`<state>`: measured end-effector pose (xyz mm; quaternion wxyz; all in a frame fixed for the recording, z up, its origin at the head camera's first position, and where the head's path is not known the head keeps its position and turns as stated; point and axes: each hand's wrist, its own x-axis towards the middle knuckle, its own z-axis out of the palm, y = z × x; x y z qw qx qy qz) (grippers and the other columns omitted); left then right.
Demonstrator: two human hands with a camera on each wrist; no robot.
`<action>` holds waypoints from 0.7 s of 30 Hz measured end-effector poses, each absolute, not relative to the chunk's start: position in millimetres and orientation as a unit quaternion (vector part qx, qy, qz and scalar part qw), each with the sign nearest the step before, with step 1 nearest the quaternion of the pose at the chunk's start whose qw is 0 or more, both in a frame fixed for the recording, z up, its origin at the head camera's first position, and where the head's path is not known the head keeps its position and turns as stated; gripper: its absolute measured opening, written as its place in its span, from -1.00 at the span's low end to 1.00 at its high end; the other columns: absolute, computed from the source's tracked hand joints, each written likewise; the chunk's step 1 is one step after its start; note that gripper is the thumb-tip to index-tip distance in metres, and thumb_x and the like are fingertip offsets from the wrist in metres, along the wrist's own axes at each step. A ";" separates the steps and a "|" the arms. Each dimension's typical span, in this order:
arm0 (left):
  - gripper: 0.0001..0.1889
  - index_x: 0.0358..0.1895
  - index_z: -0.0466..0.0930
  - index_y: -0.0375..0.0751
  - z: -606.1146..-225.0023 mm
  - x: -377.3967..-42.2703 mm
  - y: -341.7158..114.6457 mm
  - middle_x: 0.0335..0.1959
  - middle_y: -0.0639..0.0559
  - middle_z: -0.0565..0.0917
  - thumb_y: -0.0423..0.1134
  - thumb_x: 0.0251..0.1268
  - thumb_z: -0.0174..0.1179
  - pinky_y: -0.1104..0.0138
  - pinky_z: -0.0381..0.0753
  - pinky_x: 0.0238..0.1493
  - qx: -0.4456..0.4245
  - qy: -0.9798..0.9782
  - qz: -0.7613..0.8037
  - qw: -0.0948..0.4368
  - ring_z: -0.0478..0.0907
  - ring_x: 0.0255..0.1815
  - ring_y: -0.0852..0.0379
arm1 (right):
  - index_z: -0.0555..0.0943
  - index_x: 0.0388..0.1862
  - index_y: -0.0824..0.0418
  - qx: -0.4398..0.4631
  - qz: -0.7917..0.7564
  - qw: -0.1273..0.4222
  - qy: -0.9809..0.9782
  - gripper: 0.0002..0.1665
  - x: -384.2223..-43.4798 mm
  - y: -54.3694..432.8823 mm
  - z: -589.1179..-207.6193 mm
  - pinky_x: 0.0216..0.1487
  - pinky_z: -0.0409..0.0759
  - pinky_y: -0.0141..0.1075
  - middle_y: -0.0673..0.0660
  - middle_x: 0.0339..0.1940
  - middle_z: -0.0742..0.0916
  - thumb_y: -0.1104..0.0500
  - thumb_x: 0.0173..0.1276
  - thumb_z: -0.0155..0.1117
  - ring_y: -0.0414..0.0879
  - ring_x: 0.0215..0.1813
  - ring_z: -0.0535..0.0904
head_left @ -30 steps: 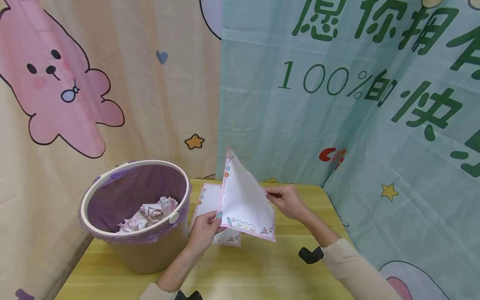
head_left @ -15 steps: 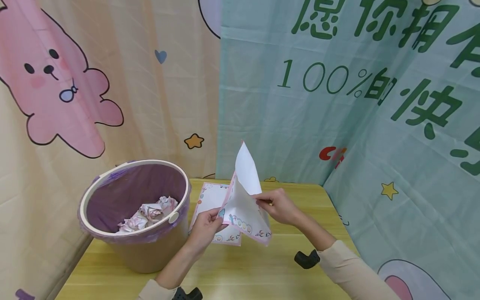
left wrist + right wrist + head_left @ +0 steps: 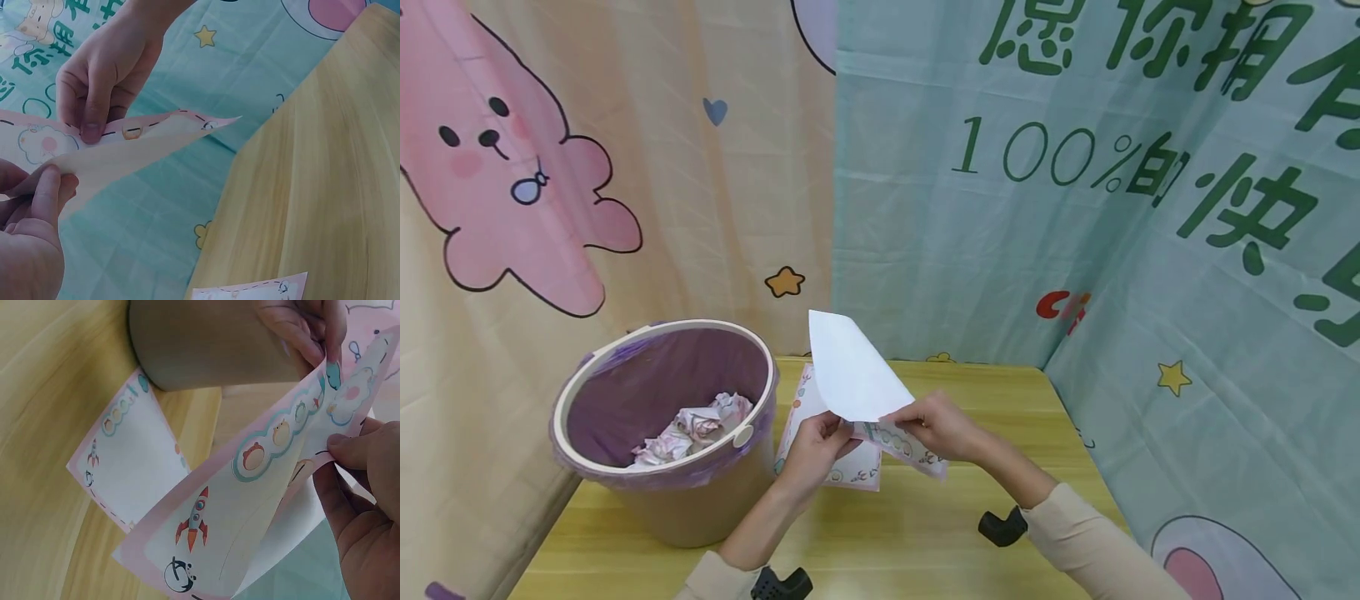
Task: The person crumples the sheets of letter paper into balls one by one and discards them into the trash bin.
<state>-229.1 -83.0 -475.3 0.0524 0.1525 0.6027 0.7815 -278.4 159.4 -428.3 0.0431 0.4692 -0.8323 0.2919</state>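
Between my hands is a sheet of paper (image 3: 855,367) with a pink border and cartoon prints, bent over so its plain white back shows in the head view. My left hand (image 3: 815,454) pinches the sheet's lower left corner. With thumb and fingers, my right hand (image 3: 942,427) pinches the folded-over edge, as the right wrist view shows up close. The printed face (image 3: 212,506) carries a rocket and a row of little animals. Below the held sheet, a second matching sheet (image 3: 859,471) lies flat on the wooden table (image 3: 917,533), partly covered from view.
On the left of the table stands a tan bin (image 3: 700,508) with a purple liner (image 3: 610,392) and a white rim. Crumpled paper (image 3: 696,425) lies inside it. Printed curtains (image 3: 925,250) hang behind and beside the table.
The held sheet was mostly upright, printed side showing; its top has now folded over toward the left, turning the white back outward. My right hand has moved left and slightly down, nearer my left.
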 end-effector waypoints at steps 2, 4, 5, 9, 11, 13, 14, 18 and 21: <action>-0.63 0.33 0.38 -0.67 -475.2 -229.7 -83.1 0.21 -0.39 0.56 -0.48 0.61 -0.05 0.23 0.59 0.22 0.163 0.601 0.781 0.053 0.56 0.26 -0.12 | 0.81 0.03 0.25 0.459 0.311 0.032 -0.832 -0.71 -278.2 158.4 -429.3 -0.26 0.69 -0.42 0.17 -0.09 0.82 0.45 0.45 0.29 -0.14 -0.22 0.76; -0.61 0.34 0.36 -0.69 -475.7 -230.5 -83.2 0.24 -0.44 0.55 -0.48 0.61 -0.03 0.21 0.57 0.24 0.180 0.601 0.777 0.054 0.55 0.28 -0.14 | 0.80 0.02 0.28 0.449 0.328 0.024 -0.831 -0.73 -278.7 157.9 -430.7 -0.21 0.72 -0.38 0.20 -0.08 0.82 0.46 0.46 0.28 -0.09 -0.15 0.78; -0.60 0.35 0.35 -0.70 -476.2 -231.0 -83.2 0.25 -0.46 0.54 -0.48 0.61 -0.02 0.21 0.56 0.25 0.189 0.602 0.774 0.053 0.54 0.29 -0.16 | 0.80 0.03 0.30 0.445 0.337 0.018 -0.829 -0.73 -278.8 157.5 -431.2 -0.20 0.72 -0.37 0.22 -0.08 0.81 0.46 0.46 0.28 -0.06 -0.14 0.78; -0.55 0.37 0.33 -0.68 -479.5 -233.0 -82.7 0.30 -0.49 0.50 -0.50 0.53 0.10 0.22 0.55 0.26 0.217 0.610 0.760 0.050 0.50 0.33 -0.24 | 0.78 0.03 0.36 0.436 0.361 0.004 -0.824 -0.75 -279.1 156.0 -431.9 -0.20 0.73 -0.36 0.27 -0.08 0.80 0.46 0.47 0.27 -0.01 -0.12 0.78; -0.51 0.38 0.33 -0.67 -482.0 -234.1 -81.3 0.30 -0.49 0.50 -0.53 0.48 0.16 0.25 0.57 0.24 0.220 0.617 0.754 0.046 0.50 0.33 -0.28 | 0.78 0.01 0.36 0.433 0.367 0.003 -0.823 -0.76 -279.0 156.2 -431.5 -0.20 0.73 -0.36 0.27 -0.07 0.80 0.46 0.47 0.27 -0.03 -0.12 0.78; -0.49 0.37 0.37 -0.65 -484.1 -235.3 -78.8 0.28 -0.47 0.52 -0.56 0.41 0.22 0.26 0.59 0.21 0.218 0.621 0.752 0.037 0.52 0.30 -0.28 | 0.79 -0.01 0.37 0.434 0.368 0.004 -0.822 -0.77 -279.4 156.3 -431.4 -0.21 0.72 -0.36 0.25 -0.08 0.81 0.46 0.46 0.27 -0.06 -0.13 0.77; -0.49 0.36 0.40 -0.63 -485.4 -236.1 -77.2 0.26 -0.45 0.55 -0.56 0.39 0.25 0.26 0.60 0.20 0.215 0.624 0.751 0.028 0.54 0.28 -0.27 | 0.79 -0.02 0.36 0.436 0.367 0.005 -0.822 -0.77 -279.3 156.0 -431.2 -0.22 0.72 -0.36 0.24 -0.10 0.81 0.46 0.45 0.28 -0.08 -0.14 0.77; -0.56 0.22 0.59 -0.52 -488.8 -240.7 -69.2 0.13 -0.33 0.65 -0.53 0.28 0.39 0.24 0.65 0.15 0.193 0.635 0.747 -0.028 0.64 0.15 -0.13 | 0.81 -0.03 0.34 0.448 0.353 -0.003 -0.821 -0.77 -279.2 150.4 -427.6 -0.24 0.70 -0.38 0.19 -0.13 0.82 0.46 0.45 0.29 -0.19 -0.20 0.73; -0.66 0.07 0.72 -0.46 -491.8 -243.2 -65.3 0.02 -0.24 0.71 -0.49 0.22 0.45 0.25 0.70 0.06 0.173 0.638 0.747 -0.070 0.70 0.02 -0.02 | 0.81 -0.01 0.31 0.463 0.339 -0.012 -0.819 -0.76 -279.3 143.0 -423.9 -0.20 0.69 -0.40 0.16 -0.12 0.82 0.45 0.45 0.30 -0.25 -0.19 0.71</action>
